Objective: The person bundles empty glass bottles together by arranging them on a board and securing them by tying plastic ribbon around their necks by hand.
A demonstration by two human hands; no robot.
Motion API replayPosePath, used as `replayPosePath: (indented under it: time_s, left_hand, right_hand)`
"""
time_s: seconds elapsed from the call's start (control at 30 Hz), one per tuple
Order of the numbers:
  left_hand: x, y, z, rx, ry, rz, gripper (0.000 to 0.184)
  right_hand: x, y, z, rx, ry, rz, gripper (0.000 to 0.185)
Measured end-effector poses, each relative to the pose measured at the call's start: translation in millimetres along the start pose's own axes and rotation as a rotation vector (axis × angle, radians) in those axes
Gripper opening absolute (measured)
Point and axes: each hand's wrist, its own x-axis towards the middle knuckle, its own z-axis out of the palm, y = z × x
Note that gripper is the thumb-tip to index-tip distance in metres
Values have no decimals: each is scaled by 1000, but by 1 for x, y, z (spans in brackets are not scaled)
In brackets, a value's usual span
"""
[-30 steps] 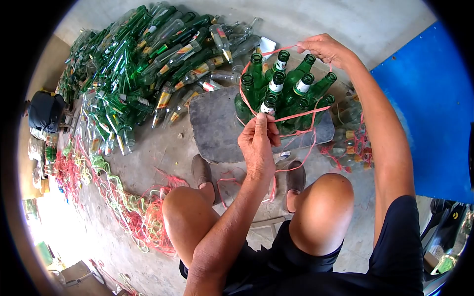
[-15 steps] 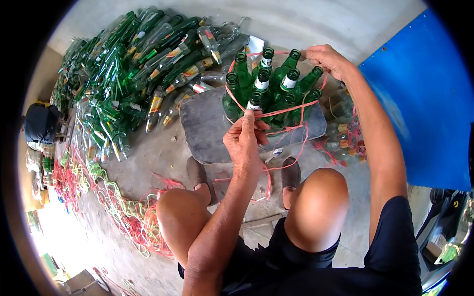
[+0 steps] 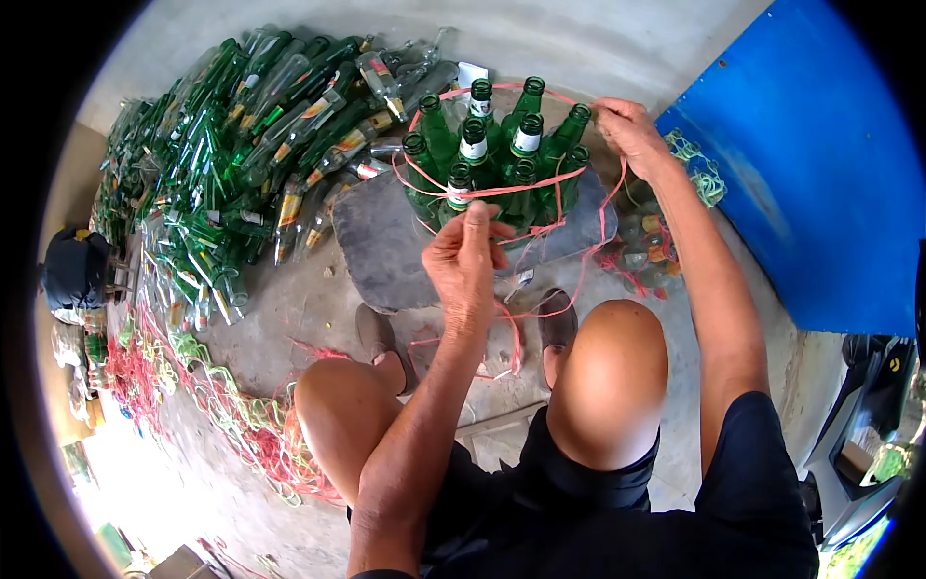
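Observation:
Several green glass bottles [image 3: 558, 145] stand upright in a tight cluster on a dark slab [image 3: 371, 236] in front of me. Pink string [image 3: 531, 184] loops loosely around their necks and upper parts, with loose ends trailing down to the floor. At the near side of the cluster, my left hand [image 3: 466, 259] is closed, thumb against fingers, on the string. My right hand [image 3: 629, 135] pinches the loop just beyond the bottles on the right, holding it out from them. A strand hangs below that hand.
A big heap of bottles [image 3: 222, 174] lies at the left against the wall. Tangled red and green string [image 3: 260, 425] covers the floor there. A blue panel [image 3: 801, 183] leans on the right, with string-tied bottles [image 3: 651, 241] beside it. My knees frame the near side.
The view has shifted, so the bottles appear further left and higher. Relative to them, both hands have moved rightward, the right one also a little nearer. Both still hold the string.

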Motion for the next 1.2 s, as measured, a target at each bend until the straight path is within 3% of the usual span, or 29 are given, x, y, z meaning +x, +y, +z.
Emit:
replayPosePath:
  time_s: [0.1,0.2,0.3,0.5,0.6,0.73,0.83,0.97,1.2]
  left_hand:
    - [-13,0,22,129,-132,31,31]
    - [-19,-13,45,270,-225,148,41]
    - [-15,-44,52,630,-165,510,48]
    - [-7,-47,81,677,-122,532,57]
    - [1,-41,91,680,-164,358,54]
    - [16,-49,98,675,-44,534,43]
    - [21,-54,98,686,-36,517,38]
    - [24,-58,98,687,-11,584,38]
    - [25,-59,99,688,10,628,38]
  right_hand:
    - [-9,6,6,-47,87,-39,22]
    - [-22,1,6,-121,77,-33,21]
    - [-31,-4,12,-107,178,-14,20]
    - [-37,-5,15,-134,206,-12,23]
    - [-42,-5,13,-214,190,-24,23]
    - [-43,5,23,-265,258,-202,22]
    - [-49,4,26,-281,261,-239,20]
    - [-50,9,24,-426,269,-457,13]
    - [-62,3,34,-482,319,-502,8]
